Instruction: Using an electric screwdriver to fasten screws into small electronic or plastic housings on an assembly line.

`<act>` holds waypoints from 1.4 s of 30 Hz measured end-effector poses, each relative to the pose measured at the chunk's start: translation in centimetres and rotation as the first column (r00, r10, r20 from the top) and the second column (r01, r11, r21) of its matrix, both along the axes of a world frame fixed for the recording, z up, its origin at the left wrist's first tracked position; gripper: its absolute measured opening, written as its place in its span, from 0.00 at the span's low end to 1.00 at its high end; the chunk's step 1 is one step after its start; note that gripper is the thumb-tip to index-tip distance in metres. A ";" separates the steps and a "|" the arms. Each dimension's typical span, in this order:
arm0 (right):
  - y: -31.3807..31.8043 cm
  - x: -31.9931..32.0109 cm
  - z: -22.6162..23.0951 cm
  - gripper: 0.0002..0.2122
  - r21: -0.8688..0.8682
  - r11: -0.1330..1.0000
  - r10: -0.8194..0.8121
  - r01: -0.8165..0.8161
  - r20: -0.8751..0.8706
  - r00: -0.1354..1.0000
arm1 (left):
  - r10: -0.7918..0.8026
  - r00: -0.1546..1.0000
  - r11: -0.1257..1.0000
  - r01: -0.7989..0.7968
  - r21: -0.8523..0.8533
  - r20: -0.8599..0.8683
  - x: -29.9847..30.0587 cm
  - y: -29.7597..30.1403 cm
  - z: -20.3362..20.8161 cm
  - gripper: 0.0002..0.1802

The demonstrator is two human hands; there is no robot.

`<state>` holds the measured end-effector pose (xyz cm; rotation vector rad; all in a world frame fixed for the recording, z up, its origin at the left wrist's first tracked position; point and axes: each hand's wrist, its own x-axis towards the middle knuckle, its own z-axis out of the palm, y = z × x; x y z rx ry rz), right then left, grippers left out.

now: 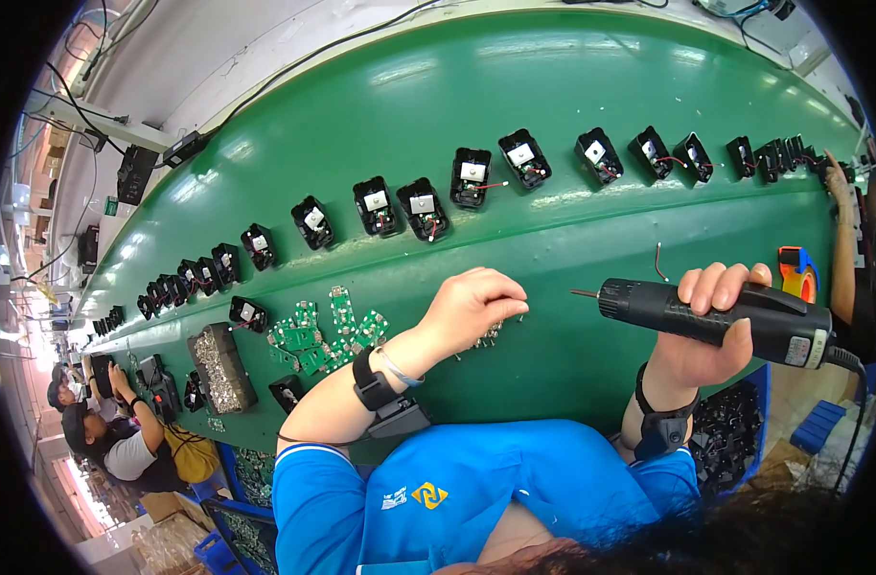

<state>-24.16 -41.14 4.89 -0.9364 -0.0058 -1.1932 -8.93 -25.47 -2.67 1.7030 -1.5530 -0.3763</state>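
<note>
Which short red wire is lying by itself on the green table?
The short wire just beyond the black power tool in your right hand; other red ones I can see run from black housings.

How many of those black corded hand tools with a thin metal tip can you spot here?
1 that I can make out: the black corded tool in the person's right hand. Others may be hidden toward the far ends of the green table.
</note>
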 end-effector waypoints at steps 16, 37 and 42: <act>0.5 0.7 2.1 0.21 0.028 0.998 0.049 -0.055 0.179 0.983 | 0.021 -0.201 1.000 -0.008 0.023 -0.979 -2.8 -2.0 1.6 0.12; -4.4 1.5 0.9 0.20 -0.037 0.999 -0.038 0.040 0.062 0.997 | 0.228 0.514 0.935 0.123 0.334 -0.827 0.5 -9.0 3.6 0.12; -4.8 1.8 0.6 0.20 -0.046 0.998 -0.050 0.053 0.054 0.997 | 0.204 0.166 0.958 0.167 0.231 -0.965 0.7 -8.7 2.4 0.10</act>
